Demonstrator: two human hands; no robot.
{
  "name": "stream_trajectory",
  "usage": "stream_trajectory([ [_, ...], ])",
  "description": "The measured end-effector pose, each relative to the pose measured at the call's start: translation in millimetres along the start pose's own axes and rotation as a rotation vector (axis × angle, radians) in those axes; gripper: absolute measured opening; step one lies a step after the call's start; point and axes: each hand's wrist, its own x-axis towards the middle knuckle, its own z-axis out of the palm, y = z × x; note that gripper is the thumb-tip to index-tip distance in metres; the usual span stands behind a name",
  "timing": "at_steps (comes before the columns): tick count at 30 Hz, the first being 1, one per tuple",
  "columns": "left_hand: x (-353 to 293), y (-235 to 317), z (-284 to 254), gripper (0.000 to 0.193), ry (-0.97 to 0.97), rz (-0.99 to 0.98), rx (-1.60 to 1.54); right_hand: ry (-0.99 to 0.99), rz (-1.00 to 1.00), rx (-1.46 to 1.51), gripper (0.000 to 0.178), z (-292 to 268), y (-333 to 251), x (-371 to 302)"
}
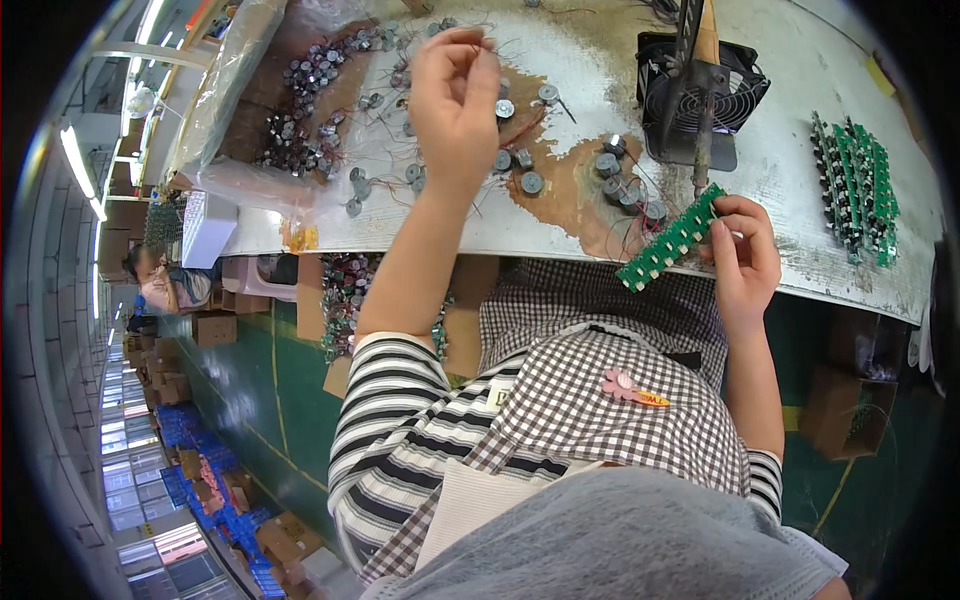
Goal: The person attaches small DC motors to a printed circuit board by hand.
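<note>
**Board pinched at one end, iron overhead: our bench layout**

So we've got the green circuit board strip (668, 242) slanting over the front edge of the table, its upper end right by the soldering iron (704, 150). We can't tell whether they touch. Our right hand (745, 255) has that end nipped between thumb and fingers, probably so most of the component-studded face stays uncovered. The iron points down from its mount, which presumably spares us a hand.

Our left hand (455, 100) is up over the table, fingers curled and thumb tucked close, so a narrow grip. Thin wires show around the fingertips, but it's too fine to tell whether we're holding one.

Just left of the board sits a cluster of grey wired cylinders (610, 165), likely there for easy reach. A bigger heap of wired parts (300, 150) lies at far left, beside clear plastic sheeting (205, 110). The black fan (735, 105) stands behind the iron, perhaps for fumes, and more green boards (860, 190) are lined up at right, well apart from the heap.
</note>
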Motion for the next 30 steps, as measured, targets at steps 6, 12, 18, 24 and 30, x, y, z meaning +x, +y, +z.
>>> stream_trajectory([
  [6, -61.7, 58.8, 26.2, 0.016, -0.485, -1.055, -0.781, -0.009, 0.000, 0.052, 0.005, 2.9, -0.2, 2.0],
  [12, -87.4, 60.7, 52.9, 0.015, -0.474, -1.093, -0.685, -0.037, -0.179, -0.083, 0.007, 4.1, 3.9, 6.1],
  [18, -94.6, 67.6, 66.6, 0.015, -0.530, -0.905, -0.488, 0.003, -0.219, -0.106, 0.007, 1.6, 3.9, 2.3],
  [24, -88.2, 70.7, 74.8, 0.012, -0.532, -0.847, -0.394, -0.074, -0.263, -0.132, 0.004, -7.2, 2.0, 7.1],
  [30, -83.7, 68.3, 77.1, 0.011, -0.526, -0.878, -0.454, -0.092, -0.085, 0.026, 0.004, -0.6, -11.2, 8.8],
])
